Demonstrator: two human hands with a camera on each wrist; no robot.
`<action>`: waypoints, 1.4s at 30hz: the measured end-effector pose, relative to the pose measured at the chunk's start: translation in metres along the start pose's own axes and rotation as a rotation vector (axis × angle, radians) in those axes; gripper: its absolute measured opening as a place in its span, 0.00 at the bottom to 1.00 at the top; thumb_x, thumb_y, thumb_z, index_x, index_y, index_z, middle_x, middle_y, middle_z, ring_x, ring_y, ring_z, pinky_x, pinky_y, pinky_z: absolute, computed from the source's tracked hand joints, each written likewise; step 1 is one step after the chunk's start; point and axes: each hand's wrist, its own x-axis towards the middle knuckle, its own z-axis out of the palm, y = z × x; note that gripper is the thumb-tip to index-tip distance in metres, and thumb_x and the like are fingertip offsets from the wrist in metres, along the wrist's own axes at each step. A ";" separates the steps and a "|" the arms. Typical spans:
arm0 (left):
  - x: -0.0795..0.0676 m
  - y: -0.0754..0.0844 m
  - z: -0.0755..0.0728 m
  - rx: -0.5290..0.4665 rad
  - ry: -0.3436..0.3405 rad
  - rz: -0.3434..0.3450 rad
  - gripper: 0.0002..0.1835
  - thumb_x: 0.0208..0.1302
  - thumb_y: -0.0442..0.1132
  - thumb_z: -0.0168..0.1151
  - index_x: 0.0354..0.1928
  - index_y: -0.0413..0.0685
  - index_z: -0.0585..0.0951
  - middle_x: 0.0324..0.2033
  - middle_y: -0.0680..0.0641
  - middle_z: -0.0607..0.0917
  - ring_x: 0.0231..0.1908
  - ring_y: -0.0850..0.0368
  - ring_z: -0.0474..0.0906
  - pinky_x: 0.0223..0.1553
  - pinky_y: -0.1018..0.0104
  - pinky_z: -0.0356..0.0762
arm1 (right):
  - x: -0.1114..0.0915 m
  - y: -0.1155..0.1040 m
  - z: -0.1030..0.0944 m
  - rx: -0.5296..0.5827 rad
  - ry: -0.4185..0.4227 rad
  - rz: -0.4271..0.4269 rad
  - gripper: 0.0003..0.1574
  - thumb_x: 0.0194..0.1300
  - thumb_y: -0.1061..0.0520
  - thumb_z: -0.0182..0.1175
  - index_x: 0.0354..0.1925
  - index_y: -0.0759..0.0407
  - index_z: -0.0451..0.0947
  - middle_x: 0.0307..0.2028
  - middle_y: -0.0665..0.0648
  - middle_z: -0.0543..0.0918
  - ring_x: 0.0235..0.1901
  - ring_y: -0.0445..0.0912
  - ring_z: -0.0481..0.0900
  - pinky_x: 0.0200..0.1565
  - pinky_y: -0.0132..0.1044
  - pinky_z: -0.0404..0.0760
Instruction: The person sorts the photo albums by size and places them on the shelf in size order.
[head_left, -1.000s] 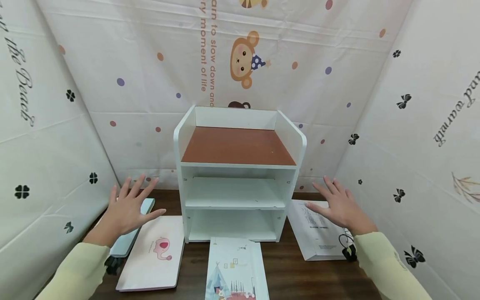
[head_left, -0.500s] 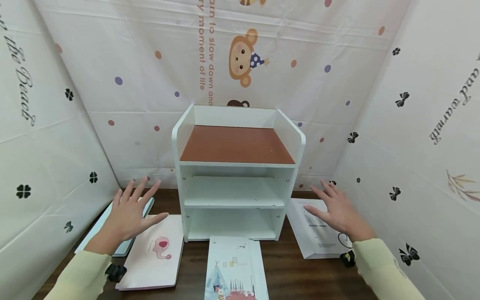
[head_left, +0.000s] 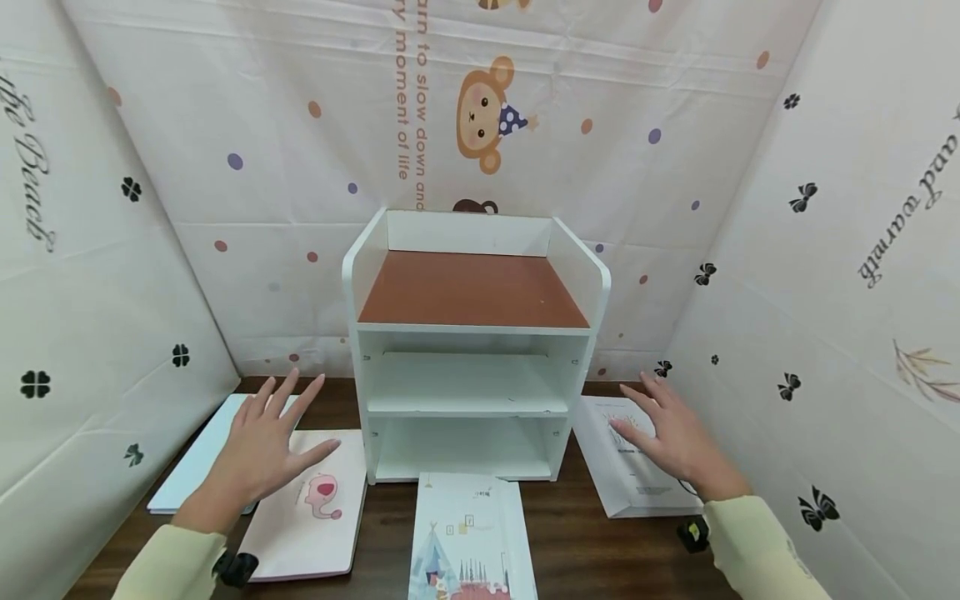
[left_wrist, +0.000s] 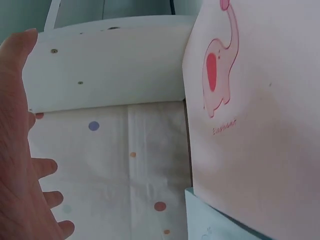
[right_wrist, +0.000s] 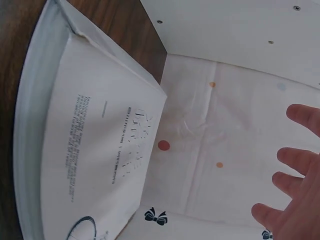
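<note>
My left hand, fingers spread and holding nothing, hovers above a pink notebook with an elephant drawing and a light blue notebook to its left. Over on the right, my right hand is also spread and bare, above a thick white book with printed text. Between the hands stands a small white shelf with a brown top board. A pale illustrated book with a tent picture lies in front of it, its far end against or near the shelf's base. In the left wrist view the pink notebook fills the right side.
Everything stands on a dark wooden table. Patterned white cloth rises behind the shelf and along both sides. A black band sits at the left wrist, and a black device at the right one.
Both hands have lowered slightly, and the left has shifted a little to the right, showing more of the light blue notebook. The shelf and books have stayed in place.
</note>
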 end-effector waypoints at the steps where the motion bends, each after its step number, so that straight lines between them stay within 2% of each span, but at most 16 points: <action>1: -0.001 0.001 0.000 -0.007 0.005 0.000 0.55 0.60 0.75 0.59 0.83 0.68 0.47 0.79 0.35 0.55 0.74 0.25 0.51 0.70 0.22 0.50 | -0.001 0.000 0.001 0.008 0.007 -0.001 0.47 0.70 0.28 0.56 0.75 0.54 0.67 0.79 0.68 0.55 0.77 0.70 0.51 0.70 0.75 0.57; 8: -0.010 0.009 0.003 -0.039 0.041 -0.003 0.53 0.61 0.72 0.62 0.82 0.65 0.51 0.77 0.34 0.59 0.75 0.27 0.52 0.70 0.24 0.52 | -0.009 -0.006 0.009 0.049 0.027 0.006 0.43 0.73 0.33 0.57 0.74 0.56 0.69 0.77 0.70 0.59 0.76 0.70 0.55 0.68 0.75 0.61; 16: -0.021 0.020 0.009 -0.047 0.045 -0.012 0.53 0.61 0.71 0.62 0.82 0.65 0.52 0.77 0.34 0.61 0.74 0.26 0.54 0.70 0.26 0.53 | -0.019 -0.007 0.020 0.113 0.022 0.040 0.42 0.72 0.33 0.58 0.73 0.55 0.69 0.77 0.68 0.60 0.76 0.69 0.54 0.68 0.75 0.59; 24: -0.031 0.028 0.015 -0.067 0.042 -0.017 0.52 0.61 0.71 0.62 0.82 0.64 0.53 0.77 0.34 0.61 0.75 0.28 0.54 0.70 0.26 0.54 | -0.027 -0.008 0.030 0.127 0.089 -0.010 0.40 0.70 0.38 0.63 0.71 0.57 0.71 0.74 0.70 0.64 0.73 0.69 0.59 0.66 0.74 0.64; 32: -0.039 0.038 0.021 -0.068 0.118 0.036 0.51 0.60 0.69 0.65 0.80 0.58 0.59 0.74 0.34 0.66 0.73 0.29 0.58 0.68 0.31 0.61 | -0.037 -0.014 0.033 0.172 0.064 0.055 0.43 0.69 0.35 0.63 0.72 0.55 0.69 0.76 0.70 0.61 0.73 0.71 0.58 0.65 0.77 0.62; 42: -0.046 0.057 0.015 -0.100 0.081 0.017 0.51 0.61 0.71 0.62 0.80 0.56 0.59 0.73 0.34 0.68 0.74 0.31 0.57 0.72 0.34 0.59 | -0.050 -0.016 0.040 0.187 0.093 0.059 0.43 0.66 0.37 0.67 0.72 0.55 0.71 0.74 0.70 0.64 0.72 0.71 0.62 0.63 0.77 0.65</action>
